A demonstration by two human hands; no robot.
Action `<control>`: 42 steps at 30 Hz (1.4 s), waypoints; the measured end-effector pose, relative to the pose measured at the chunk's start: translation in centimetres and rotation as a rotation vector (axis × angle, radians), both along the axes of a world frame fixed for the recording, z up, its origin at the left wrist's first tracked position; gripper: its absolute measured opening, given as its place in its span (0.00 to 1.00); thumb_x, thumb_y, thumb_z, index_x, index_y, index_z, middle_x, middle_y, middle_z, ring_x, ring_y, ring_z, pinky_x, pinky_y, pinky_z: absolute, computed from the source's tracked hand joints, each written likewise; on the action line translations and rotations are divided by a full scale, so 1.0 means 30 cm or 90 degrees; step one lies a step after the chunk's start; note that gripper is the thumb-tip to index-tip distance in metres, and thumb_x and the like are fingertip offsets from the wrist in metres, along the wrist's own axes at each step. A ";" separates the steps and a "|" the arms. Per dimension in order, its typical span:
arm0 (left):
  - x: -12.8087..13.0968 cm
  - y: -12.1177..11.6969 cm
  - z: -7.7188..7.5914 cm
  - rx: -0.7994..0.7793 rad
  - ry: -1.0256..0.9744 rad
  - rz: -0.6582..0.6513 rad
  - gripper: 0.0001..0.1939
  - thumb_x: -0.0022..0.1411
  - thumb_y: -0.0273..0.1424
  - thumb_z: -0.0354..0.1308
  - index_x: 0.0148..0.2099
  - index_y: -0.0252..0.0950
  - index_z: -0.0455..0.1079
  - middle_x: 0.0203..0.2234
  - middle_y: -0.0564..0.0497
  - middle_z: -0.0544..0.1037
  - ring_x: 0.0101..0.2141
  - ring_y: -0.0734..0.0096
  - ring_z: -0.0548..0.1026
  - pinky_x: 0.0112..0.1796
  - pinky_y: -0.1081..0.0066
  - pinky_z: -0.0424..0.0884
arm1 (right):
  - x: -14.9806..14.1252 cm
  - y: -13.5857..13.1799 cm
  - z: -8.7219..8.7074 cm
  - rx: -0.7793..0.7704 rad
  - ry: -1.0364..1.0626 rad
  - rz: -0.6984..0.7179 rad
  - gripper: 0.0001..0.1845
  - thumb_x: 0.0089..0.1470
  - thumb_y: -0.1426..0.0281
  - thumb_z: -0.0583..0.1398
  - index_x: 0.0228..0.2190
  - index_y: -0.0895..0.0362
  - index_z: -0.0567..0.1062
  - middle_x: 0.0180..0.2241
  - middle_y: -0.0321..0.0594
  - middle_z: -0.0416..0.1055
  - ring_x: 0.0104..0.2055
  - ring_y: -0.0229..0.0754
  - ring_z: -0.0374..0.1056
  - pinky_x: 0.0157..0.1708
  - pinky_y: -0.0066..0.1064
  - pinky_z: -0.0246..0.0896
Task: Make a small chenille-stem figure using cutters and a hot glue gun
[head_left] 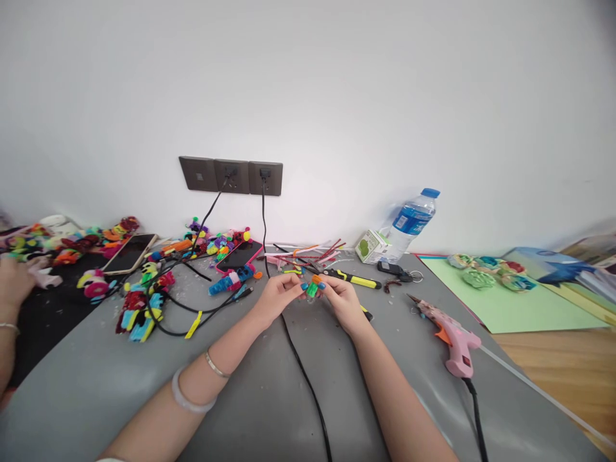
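Note:
Between my fingertips is a small green and orange pipe-cleaner figure (312, 289), lifted a little above the grey mat. My left hand (282, 294) pinches it from the left side, thumb against fingers. From the right, my right hand (341, 300) grips its other side the same way; the fingers partly cover it. Just behind my hands lie yellow-and-black pliers (353, 278) and a bundle of loose pipe cleaners (308, 256). A blue pipe-cleaner piece (231, 280) rests left of my left hand.
A pink glue gun (452, 337) lies at right, its cord trailing forward. Black cables (293, 353) cross the grey mat (250, 410). A bottle (412, 221) and a drink carton (371, 247) stand by the wall. Another person's hand (14, 282) is at far left among colourful pipe-cleaner figures (144, 301).

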State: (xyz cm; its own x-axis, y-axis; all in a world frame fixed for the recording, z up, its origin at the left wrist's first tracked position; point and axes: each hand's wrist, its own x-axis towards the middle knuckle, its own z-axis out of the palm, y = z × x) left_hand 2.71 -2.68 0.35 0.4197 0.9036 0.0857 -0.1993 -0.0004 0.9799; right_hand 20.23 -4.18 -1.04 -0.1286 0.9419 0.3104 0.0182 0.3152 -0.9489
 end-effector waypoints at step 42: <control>-0.051 0.014 0.003 0.700 0.266 0.185 0.05 0.64 0.30 0.57 0.38 0.38 0.75 0.32 0.48 0.81 0.37 0.67 0.78 0.40 0.66 0.74 | -0.005 -0.012 0.020 -0.080 -0.048 0.073 0.23 0.50 0.49 0.63 0.24 0.57 0.75 0.23 0.37 0.70 0.27 0.39 0.62 0.30 0.30 0.58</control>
State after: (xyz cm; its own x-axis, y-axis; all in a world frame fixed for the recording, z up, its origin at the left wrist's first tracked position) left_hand 1.20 -2.26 0.45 0.3917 0.4985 0.7734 0.2786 -0.8653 0.4166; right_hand 20.07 -4.55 -0.43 -0.2559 0.9505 0.1760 0.0612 0.1977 -0.9784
